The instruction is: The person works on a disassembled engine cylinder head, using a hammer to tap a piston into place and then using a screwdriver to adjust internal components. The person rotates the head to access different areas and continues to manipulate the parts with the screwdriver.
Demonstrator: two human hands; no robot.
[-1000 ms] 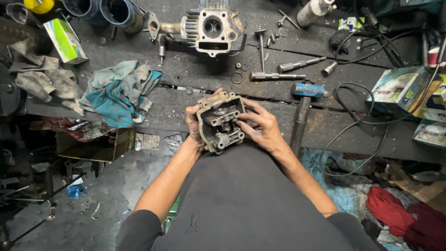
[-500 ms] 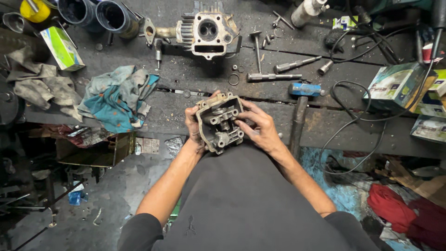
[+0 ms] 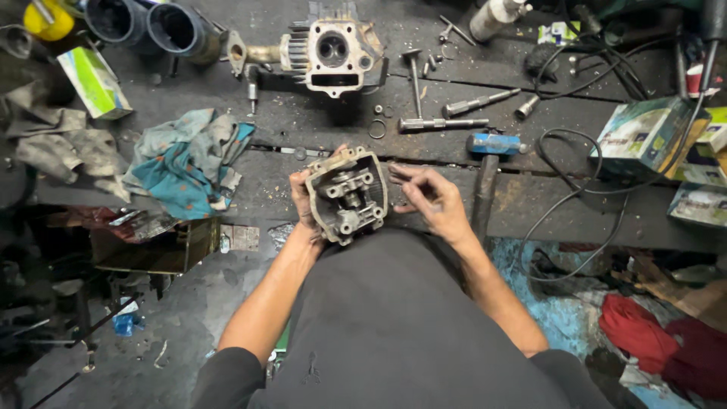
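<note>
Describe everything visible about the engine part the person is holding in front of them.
The engine cylinder head is a grimy grey cast-metal block, roughly square, with a raised rim around an open cavity showing valve gear inside. It is tilted, cavity facing the camera, held above the person's lap at the edge of the dark workbench. The left hand grips its left side; the right hand hovers beside it, apart.

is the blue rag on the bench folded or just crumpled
Crumpled. The blue rag lies bunched in loose, uneven folds on the dark workbench, with a grey cloth tangled in on top, no neat edges.
</note>
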